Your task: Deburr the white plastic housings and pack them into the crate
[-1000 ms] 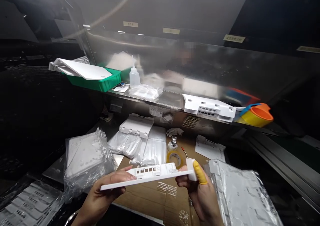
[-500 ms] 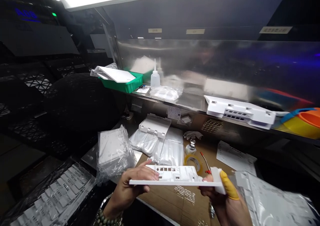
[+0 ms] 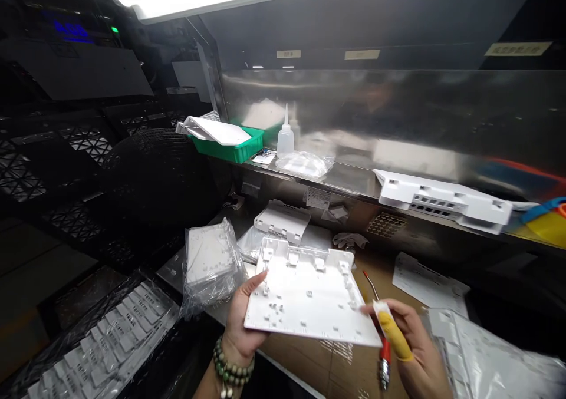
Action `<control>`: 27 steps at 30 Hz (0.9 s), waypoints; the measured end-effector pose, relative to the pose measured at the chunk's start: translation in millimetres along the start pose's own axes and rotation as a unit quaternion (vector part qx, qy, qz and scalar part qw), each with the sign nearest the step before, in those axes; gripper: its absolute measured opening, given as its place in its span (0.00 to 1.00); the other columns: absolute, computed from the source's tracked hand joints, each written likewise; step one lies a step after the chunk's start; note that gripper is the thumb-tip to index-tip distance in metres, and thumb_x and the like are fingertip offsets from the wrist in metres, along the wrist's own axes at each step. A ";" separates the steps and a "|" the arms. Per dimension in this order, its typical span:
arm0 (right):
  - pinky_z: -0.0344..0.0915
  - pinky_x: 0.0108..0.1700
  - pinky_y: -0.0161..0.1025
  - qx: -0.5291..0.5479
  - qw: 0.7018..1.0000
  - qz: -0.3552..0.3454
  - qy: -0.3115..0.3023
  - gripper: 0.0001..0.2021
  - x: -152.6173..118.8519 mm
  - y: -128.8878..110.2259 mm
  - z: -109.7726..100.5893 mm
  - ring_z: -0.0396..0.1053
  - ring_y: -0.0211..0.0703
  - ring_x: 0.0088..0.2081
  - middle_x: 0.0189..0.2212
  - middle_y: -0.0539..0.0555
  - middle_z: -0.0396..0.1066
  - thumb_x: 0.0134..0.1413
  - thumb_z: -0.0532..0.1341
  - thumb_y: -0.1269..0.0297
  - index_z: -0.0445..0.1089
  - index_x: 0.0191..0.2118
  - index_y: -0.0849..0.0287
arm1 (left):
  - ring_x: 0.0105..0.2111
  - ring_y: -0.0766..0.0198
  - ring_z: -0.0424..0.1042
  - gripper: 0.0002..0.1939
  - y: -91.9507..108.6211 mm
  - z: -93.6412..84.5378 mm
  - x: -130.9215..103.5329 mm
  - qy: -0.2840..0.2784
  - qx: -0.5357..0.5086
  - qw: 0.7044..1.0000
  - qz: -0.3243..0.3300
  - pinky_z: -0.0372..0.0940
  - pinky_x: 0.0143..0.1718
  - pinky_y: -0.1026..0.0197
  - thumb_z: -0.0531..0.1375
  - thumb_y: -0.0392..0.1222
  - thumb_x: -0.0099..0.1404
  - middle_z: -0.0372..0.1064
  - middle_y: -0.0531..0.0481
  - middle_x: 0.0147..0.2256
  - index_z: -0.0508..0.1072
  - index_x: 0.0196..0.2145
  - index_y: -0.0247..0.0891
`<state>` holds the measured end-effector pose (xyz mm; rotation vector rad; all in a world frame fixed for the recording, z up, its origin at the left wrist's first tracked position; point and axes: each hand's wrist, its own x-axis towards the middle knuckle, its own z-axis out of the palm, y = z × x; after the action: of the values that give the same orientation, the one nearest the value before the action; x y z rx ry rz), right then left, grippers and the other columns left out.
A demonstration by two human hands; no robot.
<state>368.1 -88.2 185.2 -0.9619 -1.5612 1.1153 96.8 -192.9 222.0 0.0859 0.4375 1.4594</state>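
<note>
A white plastic housing panel (image 3: 305, 299) is tilted up toward me, its ribbed inner face with small clips and posts showing. My left hand (image 3: 245, 319) grips its left edge, thumb on the inner face, fingers hidden underneath. My right hand (image 3: 409, 340), with a yellow finger cot (image 3: 395, 335) on one digit, is at the panel's right edge, one fingertip at or against it. A small white cloth-like wad (image 3: 381, 312) is pinched in that hand. Just behind the right hand lies a red-handled tool (image 3: 385, 355) with a thin bent nozzle and a metal fitting.
Cardboard (image 3: 318, 366) covers the bench. Bagged white panels (image 3: 210, 257) stand left, more bagged panels (image 3: 495, 352) right, and a row of parts (image 3: 110, 340) lies lower left. The shelf bears a green bin (image 3: 239, 148), a squeeze bottle (image 3: 285, 139) and a white housing (image 3: 444, 201).
The panel has turned from nearly edge-on to showing its broad inner face. My right hand has loosened from its right end and shifted slightly right. The view has swung slightly left.
</note>
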 end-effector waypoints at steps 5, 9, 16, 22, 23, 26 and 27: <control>0.72 0.45 0.41 -0.137 0.954 -0.255 -0.083 0.14 -9.3 -27.5 37.5 0.75 0.50 0.47 0.46 0.56 0.75 0.60 0.63 0.67 0.76 0.51 0.46 | 0.58 0.37 0.72 0.32 -4.4 27.5 8.1 0.033 -0.011 0.998 0.054 0.59 0.64 0.35 0.57 0.48 0.69 0.74 0.32 0.57 0.64 0.65 0.28; 0.72 0.40 0.38 -0.112 0.926 -0.330 -0.145 0.14 -27.5 -63.0 93.7 0.73 0.45 0.39 0.38 0.55 0.73 0.61 0.63 0.71 0.74 0.51 0.51 | 0.56 0.38 0.74 0.31 -17.8 49.2 11.9 0.021 -0.003 0.997 0.068 0.61 0.63 0.37 0.57 0.46 0.70 0.74 0.34 0.57 0.63 0.66 0.31; 0.71 0.35 0.39 -0.155 0.907 -0.363 -0.149 0.12 -27.9 -58.0 96.6 0.73 0.44 0.35 0.35 0.55 0.74 0.61 0.61 0.72 0.75 0.48 0.54 | 0.55 0.42 0.75 0.31 -20.1 52.7 11.2 0.057 0.018 0.988 0.144 0.61 0.62 0.39 0.56 0.40 0.70 0.75 0.39 0.58 0.58 0.70 0.42; 0.71 0.35 0.39 -0.146 0.907 -0.374 -0.131 0.12 -30.5 -59.4 106.1 0.72 0.44 0.34 0.34 0.54 0.74 0.60 0.65 0.71 0.75 0.48 0.55 | 0.58 0.39 0.72 0.30 -22.9 47.3 13.4 0.040 0.018 0.993 0.111 0.58 0.65 0.36 0.57 0.45 0.70 0.74 0.38 0.58 0.63 0.67 0.39; 0.71 0.35 0.39 -0.150 0.906 -0.370 -0.137 0.11 -30.4 -58.0 104.4 0.72 0.43 0.34 0.34 0.54 0.74 0.60 0.64 0.71 0.75 0.48 0.55 | 0.59 0.38 0.71 0.30 -21.1 43.9 13.6 0.033 0.015 0.995 0.095 0.56 0.66 0.36 0.57 0.47 0.70 0.73 0.36 0.59 0.64 0.67 0.37; 0.72 0.38 0.37 -0.153 0.928 -0.312 -0.133 0.11 -23.2 -47.5 79.3 0.73 0.43 0.37 0.37 0.54 0.73 0.61 0.64 0.70 0.76 0.48 0.51 | 0.63 0.38 0.66 0.32 -10.0 29.4 11.8 0.017 0.011 0.997 0.079 0.52 0.68 0.35 0.56 0.53 0.70 0.71 0.34 0.61 0.65 0.65 0.34; 0.72 0.39 0.36 -0.155 0.941 -0.279 -0.110 0.11 -18.8 -42.3 65.3 0.74 0.43 0.39 0.39 0.54 0.73 0.62 0.64 0.69 0.76 0.48 0.50 | 0.65 0.39 0.63 0.32 -4.8 24.5 10.1 0.008 0.014 0.996 0.086 0.50 0.69 0.35 0.55 0.54 0.70 0.70 0.35 0.61 0.66 0.65 0.35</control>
<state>306.3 -130.9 212.8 -0.5357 -2.0694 0.5970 110.0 -178.6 240.6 0.1370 0.4721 1.6246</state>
